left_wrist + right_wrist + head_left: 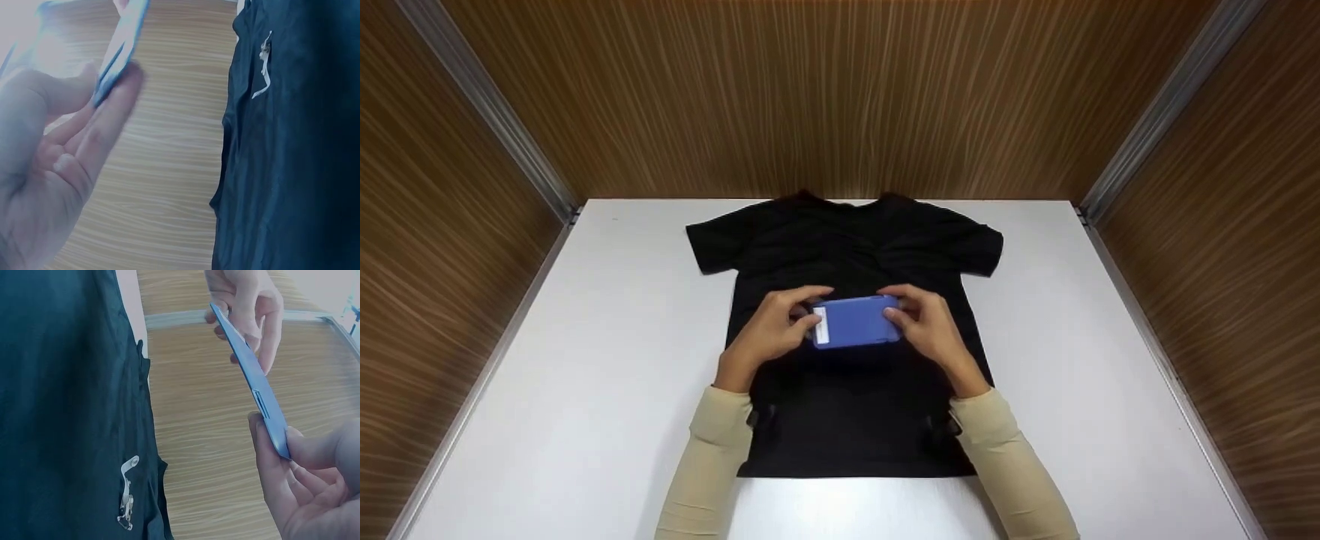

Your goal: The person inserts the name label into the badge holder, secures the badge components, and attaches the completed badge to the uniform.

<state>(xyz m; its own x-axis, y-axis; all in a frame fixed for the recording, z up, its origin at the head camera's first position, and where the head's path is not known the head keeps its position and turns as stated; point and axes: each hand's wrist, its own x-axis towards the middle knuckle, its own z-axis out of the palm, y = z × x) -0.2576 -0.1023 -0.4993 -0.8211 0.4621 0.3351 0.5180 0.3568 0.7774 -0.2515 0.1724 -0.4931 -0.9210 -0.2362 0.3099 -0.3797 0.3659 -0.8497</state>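
Observation:
Held between both hands is a thin blue phone case [857,322], raised and slightly tilted, with a white label strip near its left end. My left hand [771,330] pinches the left end between thumb and fingers. The opposite end is gripped by my right hand [931,324], its thumb on the near face. A slot shows along the case's thin edge [261,404] in the right wrist view. Beneath lies a black short-sleeved T-shirt [855,427], spread out with its collar at the far side. The hands and case hide part of its middle.
A white table [607,360] bears the shirt. Wood-grained panels [825,97] rise behind and at both sides, with metal corner rails [495,105]. In the right wrist view, a small silvery piece [127,492] shows against the dark cloth; its kind is unclear.

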